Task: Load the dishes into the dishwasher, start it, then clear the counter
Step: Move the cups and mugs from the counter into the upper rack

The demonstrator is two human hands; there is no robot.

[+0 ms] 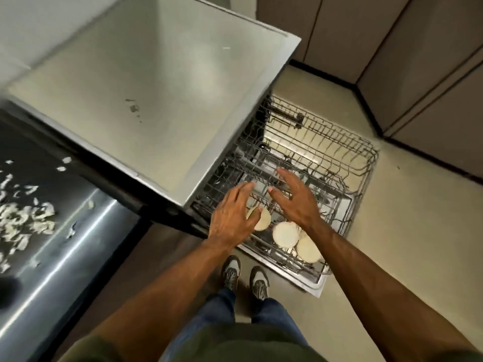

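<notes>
Two forearms reach forward above the shoes (231, 273). The left hand (232, 215) and the right hand (295, 199) hover over the pulled-out rack (366, 158), fingers spread and released, grasping nothing. Three plates (285, 235) stand at the rack's near edge. One lies partly under the left hand; whether they touch, I cannot tell. The counter (130, 74) overhangs the rack's left edge.

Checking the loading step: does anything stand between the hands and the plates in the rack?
Nothing visible does. The left hand is open right over one plate; the right hand is open above the rack.
</notes>
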